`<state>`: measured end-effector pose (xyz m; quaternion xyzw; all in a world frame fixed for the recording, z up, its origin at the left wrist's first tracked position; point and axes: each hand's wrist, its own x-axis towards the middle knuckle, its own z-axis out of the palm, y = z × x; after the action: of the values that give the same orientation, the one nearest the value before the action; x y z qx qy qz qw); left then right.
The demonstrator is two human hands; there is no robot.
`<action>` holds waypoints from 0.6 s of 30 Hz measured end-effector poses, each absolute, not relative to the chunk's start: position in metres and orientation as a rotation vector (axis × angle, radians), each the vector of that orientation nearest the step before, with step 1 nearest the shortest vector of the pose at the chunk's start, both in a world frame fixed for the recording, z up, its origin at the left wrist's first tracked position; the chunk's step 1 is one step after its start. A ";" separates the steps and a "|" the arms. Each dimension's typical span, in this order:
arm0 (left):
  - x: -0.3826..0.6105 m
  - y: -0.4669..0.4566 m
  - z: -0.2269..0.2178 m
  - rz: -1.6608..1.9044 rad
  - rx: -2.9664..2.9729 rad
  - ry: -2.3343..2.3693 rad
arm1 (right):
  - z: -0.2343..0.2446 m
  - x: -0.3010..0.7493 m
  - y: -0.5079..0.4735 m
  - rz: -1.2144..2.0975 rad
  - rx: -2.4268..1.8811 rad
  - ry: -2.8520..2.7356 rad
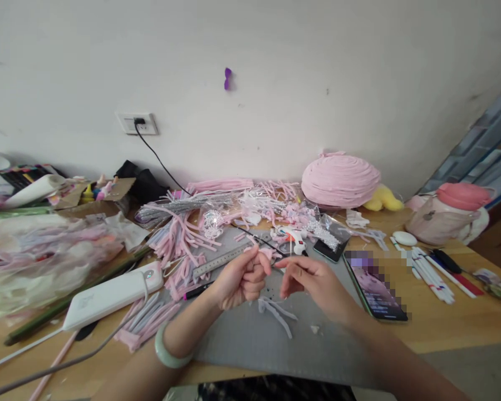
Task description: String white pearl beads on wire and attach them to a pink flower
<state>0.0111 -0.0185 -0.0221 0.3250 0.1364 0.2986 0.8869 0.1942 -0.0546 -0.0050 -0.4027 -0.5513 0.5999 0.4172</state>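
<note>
Above the grey mat (250, 340), my left hand (244, 278) is closed, thumb raised against the bent index finger. A small pink piece (268, 253) shows right behind its fingertips; whether it is gripped or lies beyond, I cannot make out. My right hand (307, 281) hovers just beside it, fingers bent and tips apart, with nothing visible between them. Below and between the hands lie pale grey fuzzy stems (278, 316) joined at one end. Past the hands, a white glue gun (294, 240) and a steel ruler (217, 263) rest on the mat.
Bundles of pink and grey fuzzy stems (179, 228) and bags of beads (212, 223) crowd the back. A white power bank (112, 295) with a cable lies left. At right are a phone (376, 289), several white pens (432, 273) and a pink-lidded bottle (432, 220). A pink coil (340, 179) stands behind.
</note>
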 end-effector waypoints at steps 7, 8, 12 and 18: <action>-0.019 -0.008 -0.031 0.788 0.426 0.067 | 0.059 0.226 0.053 0.665 -1.510 -2.510; -0.021 -0.008 -0.032 0.781 0.410 0.036 | 0.059 0.223 0.075 0.589 -1.555 -2.502; -0.027 -0.013 -0.037 0.709 0.398 -0.088 | 0.037 0.192 0.148 0.420 -1.624 -2.473; -0.025 -0.018 -0.057 0.734 0.529 -0.076 | 0.009 0.149 0.190 0.354 -1.639 -2.542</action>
<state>-0.0247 -0.0176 -0.0568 0.2553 -0.0369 0.3546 0.8987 0.1489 0.1904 0.0090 -0.5376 -0.8338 0.1162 0.0479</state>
